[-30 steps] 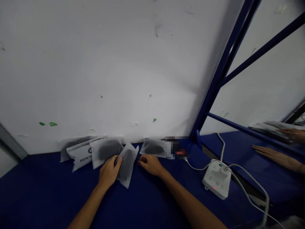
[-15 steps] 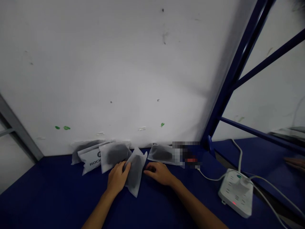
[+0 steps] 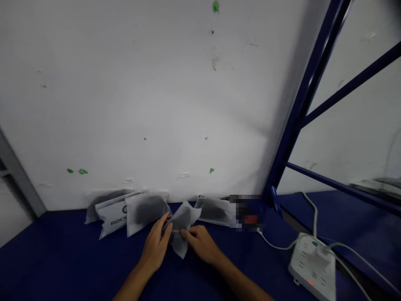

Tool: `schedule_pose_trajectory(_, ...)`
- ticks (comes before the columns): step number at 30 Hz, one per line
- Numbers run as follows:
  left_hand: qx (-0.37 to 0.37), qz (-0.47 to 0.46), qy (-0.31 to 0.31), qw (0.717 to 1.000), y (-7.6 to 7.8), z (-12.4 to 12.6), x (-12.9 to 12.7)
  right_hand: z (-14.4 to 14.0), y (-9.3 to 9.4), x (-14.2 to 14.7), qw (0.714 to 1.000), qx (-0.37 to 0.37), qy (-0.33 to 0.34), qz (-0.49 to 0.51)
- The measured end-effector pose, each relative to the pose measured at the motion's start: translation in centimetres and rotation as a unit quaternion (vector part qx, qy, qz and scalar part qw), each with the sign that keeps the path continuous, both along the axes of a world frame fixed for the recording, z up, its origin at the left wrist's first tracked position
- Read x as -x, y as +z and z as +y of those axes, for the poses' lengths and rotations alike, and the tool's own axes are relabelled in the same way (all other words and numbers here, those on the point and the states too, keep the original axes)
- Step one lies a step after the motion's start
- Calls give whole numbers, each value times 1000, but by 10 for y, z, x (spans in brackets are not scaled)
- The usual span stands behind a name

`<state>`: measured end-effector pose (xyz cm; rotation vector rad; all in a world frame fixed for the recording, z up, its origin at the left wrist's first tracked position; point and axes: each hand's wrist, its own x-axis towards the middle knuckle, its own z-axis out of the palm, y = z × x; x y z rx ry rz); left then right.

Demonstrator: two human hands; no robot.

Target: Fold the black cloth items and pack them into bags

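Note:
A frosted, translucent pouch [image 3: 183, 217] with something dark inside stands tilted and creased between my two hands. My left hand [image 3: 155, 246] grips its left side, thumb on the near face and fingers behind. From the right, my right hand [image 3: 202, 244] pinches the pouch's middle with thumb and forefinger; the other fingers are curled and partly hidden. Left of my left hand leans a similar pouch [image 3: 147, 211]. Beside it is one with dark lettering [image 3: 114, 219], and another pouch [image 3: 97, 205] sits behind that.
Behind my right hand a further pouch [image 3: 214, 211] lies against the white wall [image 3: 175, 100]. A blurred-out dark item [image 3: 249, 217] with a cable is next to it. On the right of the blue tabletop [image 3: 78, 263] sits a white power strip [image 3: 313, 267], near a blue metal frame [image 3: 285, 146].
My right hand has moved left onto the pouch and now pinches it. The pouch has bent and creased in the middle. The view has shifted slightly.

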<state>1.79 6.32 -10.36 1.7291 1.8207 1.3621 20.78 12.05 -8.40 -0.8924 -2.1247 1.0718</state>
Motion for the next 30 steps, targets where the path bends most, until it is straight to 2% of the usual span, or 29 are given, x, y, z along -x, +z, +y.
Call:
schedule_pose_trajectory(3,-34,4,31,999,1,-1,-2,11,-10,2,996,19,-76,44)
schedule_pose_trajectory(7,-75,-15,49,996,0,0,-4,15,-18,6,988,10,-130,85)
schedule_pose_trajectory(10,-93,-38,88,991,-3,1,-7,17,-19,11,980,-5,-167,106)
schedule_pose_trajectory(12,-97,-38,102,989,-5,2,-9,18,-17,14,983,22,-149,106)
schedule_pose_trajectory(15,-64,-11,50,997,-5,2,-11,17,-9,12,996,60,-45,55)
schedule_pose_trajectory(18,-21,22,-32,999,0,-3,-14,8,-2,6,999,-9,43,-12)
schedule_pose_trajectory(20,-2,64,-78,995,5,-8,-17,1,0,3,995,-80,52,-43)
schedule_pose_trajectory(22,13,106,-106,989,9,-12,-19,-3,1,2,989,-119,53,-67)
schedule_pose_trajectory(30,26,132,-125,983,11,-14,-19,0,-1,0,987,-123,64,-83)
